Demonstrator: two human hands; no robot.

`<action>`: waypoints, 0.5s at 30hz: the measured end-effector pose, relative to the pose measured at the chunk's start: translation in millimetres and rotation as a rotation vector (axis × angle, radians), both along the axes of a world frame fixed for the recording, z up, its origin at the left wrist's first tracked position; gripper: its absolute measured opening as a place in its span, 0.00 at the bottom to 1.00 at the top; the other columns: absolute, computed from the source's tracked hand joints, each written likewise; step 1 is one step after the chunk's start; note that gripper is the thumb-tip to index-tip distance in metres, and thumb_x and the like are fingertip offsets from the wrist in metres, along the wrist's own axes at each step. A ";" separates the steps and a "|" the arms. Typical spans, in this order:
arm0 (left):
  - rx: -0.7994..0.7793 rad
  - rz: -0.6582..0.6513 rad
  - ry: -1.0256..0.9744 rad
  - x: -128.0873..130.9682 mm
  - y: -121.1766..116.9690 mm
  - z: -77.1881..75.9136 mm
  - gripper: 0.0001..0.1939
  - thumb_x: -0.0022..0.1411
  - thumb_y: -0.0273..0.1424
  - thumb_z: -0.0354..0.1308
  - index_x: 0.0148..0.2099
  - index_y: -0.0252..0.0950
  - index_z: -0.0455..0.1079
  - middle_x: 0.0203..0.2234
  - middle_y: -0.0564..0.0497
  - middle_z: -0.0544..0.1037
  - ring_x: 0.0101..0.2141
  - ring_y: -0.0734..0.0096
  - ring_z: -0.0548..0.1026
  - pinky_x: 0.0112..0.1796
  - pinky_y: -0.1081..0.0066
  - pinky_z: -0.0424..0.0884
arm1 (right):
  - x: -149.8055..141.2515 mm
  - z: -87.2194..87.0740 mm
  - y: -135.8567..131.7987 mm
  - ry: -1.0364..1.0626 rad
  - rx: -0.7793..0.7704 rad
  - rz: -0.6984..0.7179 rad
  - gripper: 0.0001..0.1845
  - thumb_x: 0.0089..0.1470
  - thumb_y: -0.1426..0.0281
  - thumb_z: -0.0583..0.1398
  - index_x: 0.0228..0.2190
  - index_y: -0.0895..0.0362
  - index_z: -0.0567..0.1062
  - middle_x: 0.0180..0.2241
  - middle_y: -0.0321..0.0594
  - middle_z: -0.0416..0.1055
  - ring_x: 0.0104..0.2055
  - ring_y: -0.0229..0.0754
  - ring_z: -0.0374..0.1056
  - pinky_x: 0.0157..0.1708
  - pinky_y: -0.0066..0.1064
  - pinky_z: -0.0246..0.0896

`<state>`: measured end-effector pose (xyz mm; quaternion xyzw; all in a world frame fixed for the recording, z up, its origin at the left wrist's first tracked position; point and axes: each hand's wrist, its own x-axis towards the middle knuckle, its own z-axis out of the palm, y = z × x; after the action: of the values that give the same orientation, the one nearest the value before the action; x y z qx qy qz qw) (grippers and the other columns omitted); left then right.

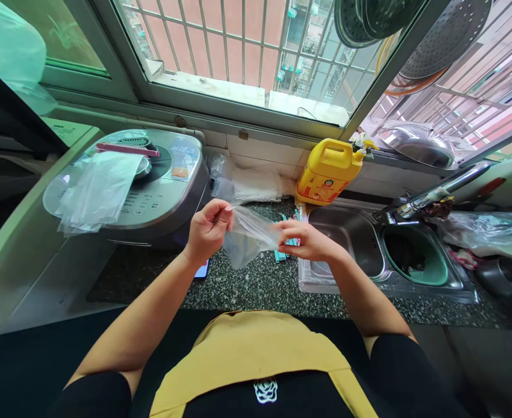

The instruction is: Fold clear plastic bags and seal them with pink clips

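A clear plastic bag (251, 232) is stretched between my two hands, above the speckled countertop (242, 290). My left hand (209, 227) pinches one end of it between thumb and fingers. At the other end, my right hand (302, 239) has its fingertips closed on the plastic and is slightly blurred. Several turquoise strips (281, 255) lie on the counter behind and below my right hand, partly covered by it. Under my left wrist, the corner of a phone-like object (202, 270) shows. More clear bags (101, 186) rest in a flat stack on the rice cooker (151, 203) to the left.
A yellow jug (329, 171) stands behind the steel sink (347, 238), whose right basin holds a green tub (417, 255). The faucet (434, 194) reaches over the sink. More plastic packaging (256, 183) lies by the wall. Strainers (445, 40) hang near the barred window.
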<state>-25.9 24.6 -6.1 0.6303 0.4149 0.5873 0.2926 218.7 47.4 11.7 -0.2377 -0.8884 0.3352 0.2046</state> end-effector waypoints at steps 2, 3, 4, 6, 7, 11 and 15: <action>-0.004 -0.002 -0.024 -1.9 -0.3 -2.2 0.13 0.63 0.38 0.53 0.29 0.36 0.63 0.15 0.58 0.66 0.19 0.79 0.65 0.23 0.77 0.63 | 1.2 1.5 -1.4 0.054 -0.023 -0.017 0.07 0.53 0.69 0.60 0.24 0.57 0.72 0.40 0.43 0.73 0.41 0.39 0.69 0.43 0.37 0.66; -0.009 0.000 -0.036 -2.6 -0.5 -2.8 0.14 0.63 0.39 0.53 0.29 0.36 0.63 0.16 0.57 0.66 0.19 0.79 0.65 0.24 0.77 0.64 | 1.4 1.8 -2.2 0.091 -0.033 -0.035 0.08 0.53 0.68 0.60 0.25 0.57 0.72 0.38 0.42 0.73 0.41 0.40 0.69 0.42 0.37 0.66; -0.015 0.007 -0.047 -3.2 -0.9 -3.1 0.14 0.63 0.39 0.53 0.28 0.36 0.63 0.16 0.57 0.67 0.19 0.79 0.66 0.24 0.77 0.64 | 1.2 1.9 -3.1 0.134 -0.041 -0.063 0.08 0.54 0.67 0.60 0.25 0.57 0.71 0.37 0.42 0.74 0.41 0.40 0.69 0.42 0.36 0.66; -0.024 0.033 -0.062 -3.9 -2.0 -3.2 0.15 0.62 0.40 0.54 0.28 0.36 0.63 0.16 0.56 0.68 0.20 0.78 0.66 0.25 0.77 0.65 | 0.0 1.3 -4.9 0.222 -0.056 -0.145 0.09 0.54 0.65 0.60 0.25 0.56 0.71 0.34 0.42 0.74 0.40 0.40 0.70 0.42 0.36 0.65; -0.030 0.046 -0.064 -4.1 -2.7 -3.3 0.15 0.62 0.40 0.54 0.28 0.36 0.63 0.17 0.56 0.68 0.21 0.78 0.67 0.26 0.76 0.65 | -0.9 0.9 -5.8 0.260 -0.064 -0.186 0.10 0.54 0.65 0.60 0.25 0.56 0.70 0.33 0.42 0.74 0.40 0.40 0.70 0.41 0.36 0.65; -0.039 0.074 -0.080 -4.0 -6.2 -6.5 0.16 0.61 0.41 0.55 0.27 0.36 0.64 0.18 0.55 0.70 0.22 0.77 0.68 0.28 0.76 0.66 | -4.7 -1.5 -7.8 0.372 -0.126 -0.316 0.08 0.54 0.65 0.60 0.26 0.56 0.71 0.31 0.39 0.73 0.35 0.37 0.69 0.36 0.32 0.65; -0.026 0.075 -0.149 -3.2 -9.3 -11.4 0.15 0.60 0.41 0.56 0.28 0.36 0.65 0.18 0.55 0.71 0.22 0.77 0.69 0.28 0.76 0.67 | -9.4 -8.8 -6.6 0.520 -0.303 -0.443 0.15 0.48 0.63 0.65 0.38 0.52 0.70 0.29 0.34 0.72 0.31 0.35 0.67 0.34 0.29 0.64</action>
<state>-29.1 15.3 -17.5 0.5650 0.4231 0.6376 0.3086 209.3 40.9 2.9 -0.3588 -0.6741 0.4595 0.4536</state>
